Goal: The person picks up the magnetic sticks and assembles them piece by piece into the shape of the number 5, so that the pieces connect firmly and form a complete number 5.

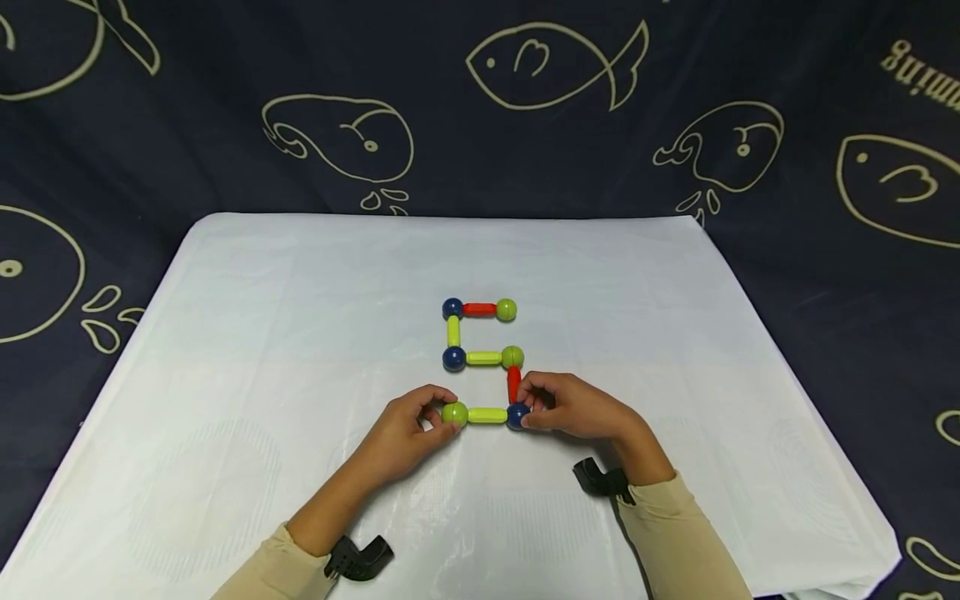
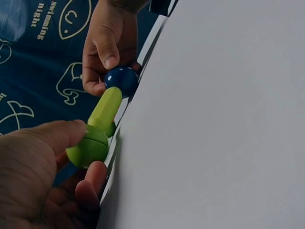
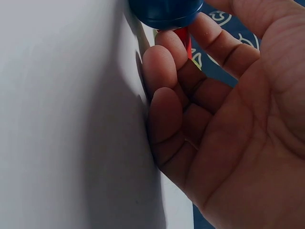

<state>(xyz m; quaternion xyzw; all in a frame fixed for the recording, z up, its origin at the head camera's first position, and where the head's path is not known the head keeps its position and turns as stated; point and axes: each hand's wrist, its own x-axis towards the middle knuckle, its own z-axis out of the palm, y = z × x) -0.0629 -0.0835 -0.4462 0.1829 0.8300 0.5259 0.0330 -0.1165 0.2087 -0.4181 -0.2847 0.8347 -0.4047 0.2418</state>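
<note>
On the white table lies a chain of toy balls and rods bent like an S or a 5. My left hand (image 1: 411, 427) pinches the green ball (image 1: 454, 413) at its near left end. My right hand (image 1: 573, 406) holds the blue ball (image 1: 517, 416) at the near right corner. Between these two balls runs a yellow-green rod (image 1: 487, 415). From the held blue ball a red rod (image 1: 513, 384) goes up to another green ball (image 1: 512, 357). In the left wrist view, thumb and fingers lie around the green ball (image 2: 88, 147). The right wrist view shows the blue ball (image 3: 167, 12) at my fingertips.
Farther off, the chain continues through a yellow-green rod (image 1: 483, 358), a blue ball (image 1: 453, 359), another blue ball (image 1: 453, 308) and a red rod (image 1: 480, 310). A dark cloth (image 1: 450, 167) with fish drawings hangs behind the white table (image 1: 300, 283). Black straps with mounts sit on both wrists.
</note>
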